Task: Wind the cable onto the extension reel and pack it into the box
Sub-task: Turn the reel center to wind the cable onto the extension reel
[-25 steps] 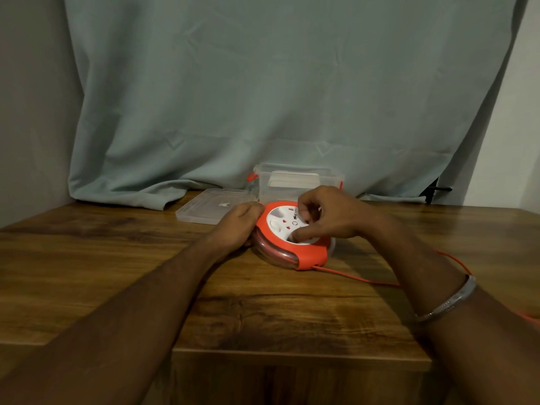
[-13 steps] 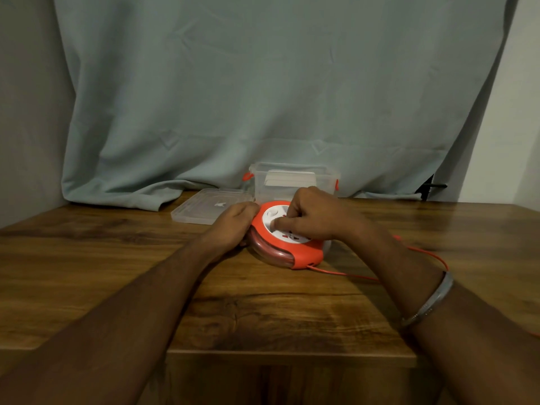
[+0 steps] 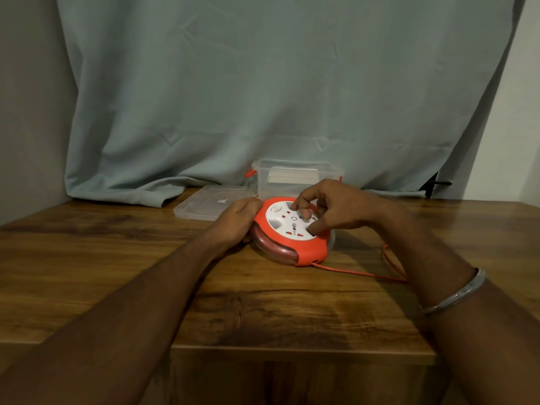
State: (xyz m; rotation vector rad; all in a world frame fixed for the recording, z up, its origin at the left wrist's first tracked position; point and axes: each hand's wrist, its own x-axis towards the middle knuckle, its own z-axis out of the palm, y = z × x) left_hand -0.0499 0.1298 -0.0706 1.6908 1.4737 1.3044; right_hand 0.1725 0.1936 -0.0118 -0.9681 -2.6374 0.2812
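An orange extension reel (image 3: 304,249) with a white socket face lies flat on the wooden table (image 3: 117,258). My left hand (image 3: 236,220) grips its left rim. My right hand (image 3: 339,210) rests on top, its curled fingertips and thumb pressing on the white socket disc. The orange cable (image 3: 359,273) leaves the reel's front and runs right across the table under my right forearm. The clear plastic box (image 3: 295,178) stands open just behind the reel.
The box's clear lid (image 3: 210,204) lies flat to the left of the box. A grey-green curtain (image 3: 263,97) hangs behind and drapes onto the table's back edge. The table's front edge has a lower step near me.
My right hand has turned on the socket disc, fingers shifting from its left side toward its right. More cable has curved in near the reel. My left hand kept its hold.
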